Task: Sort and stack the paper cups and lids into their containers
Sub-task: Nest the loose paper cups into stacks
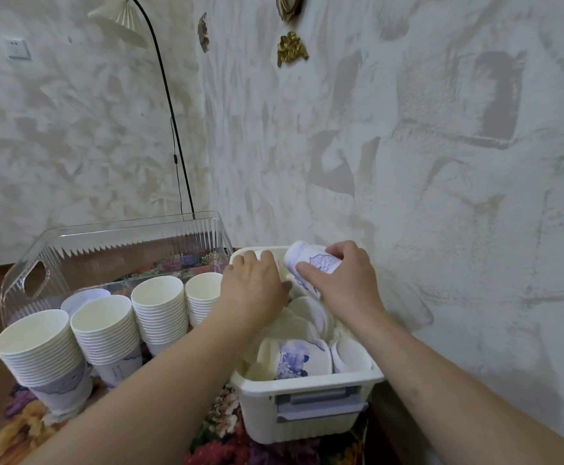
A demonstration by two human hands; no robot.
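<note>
Both hands over the white bin [307,394], at 5 o'clock on the flowery bench [217,427]. Right hand [344,280] pinching a paper cup [312,261] with a purple pattern, thumb on one side, fingers on the other, cup lying tipped on its side above the far end of the bin. Left hand [252,285] just beside it at 9 o'clock, palm down, fingers curled into the bin; cannot tell if gripping anything. More loose cups [294,359] piled in the bin, under both wrists. Stacked cups [106,327] standing at 9 o'clock, some in the clear tub [133,239].
</note>
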